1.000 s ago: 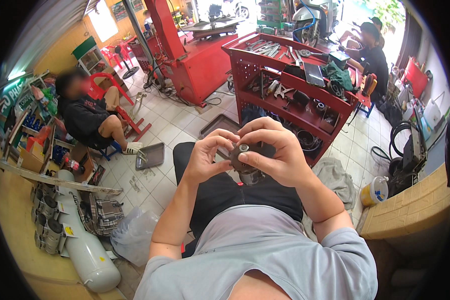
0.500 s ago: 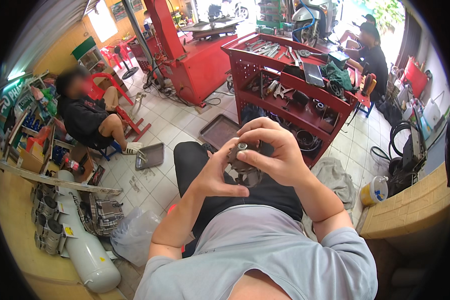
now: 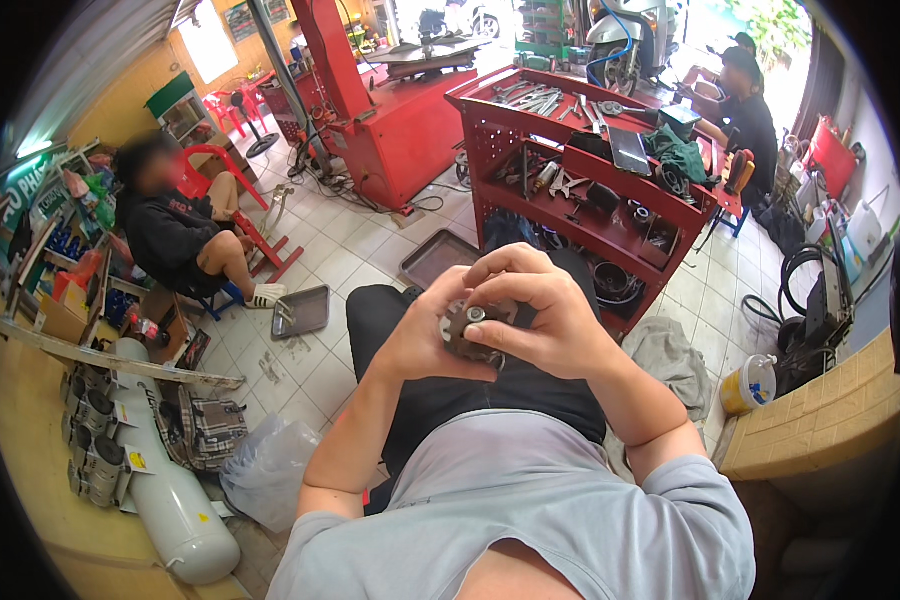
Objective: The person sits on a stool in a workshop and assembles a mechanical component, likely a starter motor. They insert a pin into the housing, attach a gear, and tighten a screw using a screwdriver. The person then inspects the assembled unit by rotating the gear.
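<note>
Over my lap I hold a round, dark metal part (image 3: 457, 327) with a notched rim, like a motorcycle clutch piece; I cannot tell its exact kind. Its flat face is turned up, and a light-coloured nut (image 3: 475, 314) shows at its centre. Wrapped round the left side of the part is my left hand (image 3: 417, 333), its thumb below the rim. From the right, my right hand (image 3: 548, 318) curls its fingers over the far edge, its thumb tip resting on the face just below the nut. My fingers hide much of the rim and the underside.
Ahead stands a red tool cart (image 3: 590, 205) with wrenches on top. Two metal trays, one brown (image 3: 438, 258) and one grey (image 3: 303, 311), lie on the tiled floor. A seated person (image 3: 175, 230) is at the left. A white bucket (image 3: 748, 385) stands at the right.
The metal part has tipped so that its notched face shows more fully and its side less. My left thumb has drawn in under it, and the right hand has shifted slightly with it.
</note>
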A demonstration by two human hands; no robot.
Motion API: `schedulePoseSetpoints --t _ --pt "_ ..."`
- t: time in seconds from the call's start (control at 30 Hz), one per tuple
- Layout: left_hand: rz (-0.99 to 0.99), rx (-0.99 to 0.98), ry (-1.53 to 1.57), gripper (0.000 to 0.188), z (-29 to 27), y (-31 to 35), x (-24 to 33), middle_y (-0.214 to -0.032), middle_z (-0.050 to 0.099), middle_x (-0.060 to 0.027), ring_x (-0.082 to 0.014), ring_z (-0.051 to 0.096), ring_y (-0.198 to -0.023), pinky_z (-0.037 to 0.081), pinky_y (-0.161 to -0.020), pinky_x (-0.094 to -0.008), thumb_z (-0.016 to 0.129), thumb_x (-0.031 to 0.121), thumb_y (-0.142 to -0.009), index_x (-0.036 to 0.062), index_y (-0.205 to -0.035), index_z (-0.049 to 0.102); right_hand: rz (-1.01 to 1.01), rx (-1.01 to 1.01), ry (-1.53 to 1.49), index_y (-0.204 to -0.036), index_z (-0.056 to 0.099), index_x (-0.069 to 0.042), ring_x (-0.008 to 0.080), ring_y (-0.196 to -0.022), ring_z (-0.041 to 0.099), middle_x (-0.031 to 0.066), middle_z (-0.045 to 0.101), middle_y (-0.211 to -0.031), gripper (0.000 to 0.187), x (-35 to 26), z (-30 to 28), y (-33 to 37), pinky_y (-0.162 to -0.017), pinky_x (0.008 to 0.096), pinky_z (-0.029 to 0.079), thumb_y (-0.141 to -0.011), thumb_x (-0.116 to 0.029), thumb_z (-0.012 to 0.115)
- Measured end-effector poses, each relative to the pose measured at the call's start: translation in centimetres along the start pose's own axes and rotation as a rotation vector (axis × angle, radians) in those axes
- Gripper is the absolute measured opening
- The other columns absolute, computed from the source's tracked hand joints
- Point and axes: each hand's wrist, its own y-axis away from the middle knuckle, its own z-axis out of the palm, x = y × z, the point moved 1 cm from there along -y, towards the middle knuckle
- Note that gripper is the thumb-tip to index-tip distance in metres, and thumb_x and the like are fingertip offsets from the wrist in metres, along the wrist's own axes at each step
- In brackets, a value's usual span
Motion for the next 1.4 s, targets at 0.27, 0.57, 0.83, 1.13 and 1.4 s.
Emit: schedulePoseSetpoints --t 0.27,0.57,0.83,1.13,1.4 --pt "0.131 0.074 0.073 0.053 -2.1 -0.3 -1.8 -0.117 0.054 -0.0071 -0.0197 0.050 -0.114 0.035 -0.100 -0.0383 0.082 0.010 -0.062 0.0074 -0.109 0.059 0.028 0.073 -0.011 -0.090 0.068 -0.004 0.0251 -0.093 0.057 0.0089 0.061 -0.096 0.022 0.1 -0.8 -0.3 -0.083 0.0358 0.044 -0.073 -0.015 0.075" --pt "0.148 0.066 0.195 0.038 -1.1 0.1 -1.9 -0.119 0.054 -0.0105 -0.0210 0.049 -0.115 0.037 -0.099 -0.0346 0.069 -0.001 -0.074 -0.0008 -0.112 0.061 0.031 0.130 -0.007 -0.090 0.068 -0.002 0.0242 -0.093 0.059 0.0097 0.062 -0.096 0.021 0.3 -1.5 -0.4 -0.081 0.0345 0.046 -0.075 -0.016 0.075" --pt "-0.024 -0.003 0.278 0.076 2.0 0.6 -1.0 -0.126 0.050 -0.0075 -0.0170 0.048 -0.118 0.038 -0.100 -0.0325 0.084 0.010 -0.062 0.0013 -0.129 0.047 0.030 0.034 0.002 -0.092 0.068 -0.002 0.0164 -0.090 0.058 0.0090 0.060 -0.102 0.021 0.5 -0.7 -0.4 -0.073 0.0271 0.047 -0.074 -0.010 0.074" --pt "0.005 0.072 0.159 0.078 2.1 0.7 -1.0 -0.118 0.055 -0.0061 -0.0171 0.053 -0.111 0.043 -0.095 -0.0322 0.088 0.012 -0.056 0.0050 -0.123 0.050 0.012 0.037 -0.034 -0.089 0.068 -0.004 0.0246 -0.093 0.057 0.0084 0.062 -0.096 0.019 -0.4 0.2 -0.1 -0.083 0.0363 0.041 -0.074 -0.015 0.072" --pt "0.199 0.441 0.245 0.045 -0.1 -0.4 -3.3 -0.102 0.061 -0.0078 -0.0154 0.056 -0.101 0.041 -0.091 -0.0293 0.076 0.022 -0.077 0.0004 -0.110 0.054 -0.012 0.185 0.076 -0.091 0.068 -0.004 0.0241 -0.090 0.058 0.0078 0.063 -0.095 0.022 0.4 -0.8 -0.2 -0.083 0.0348 0.041 -0.074 -0.017 0.075"
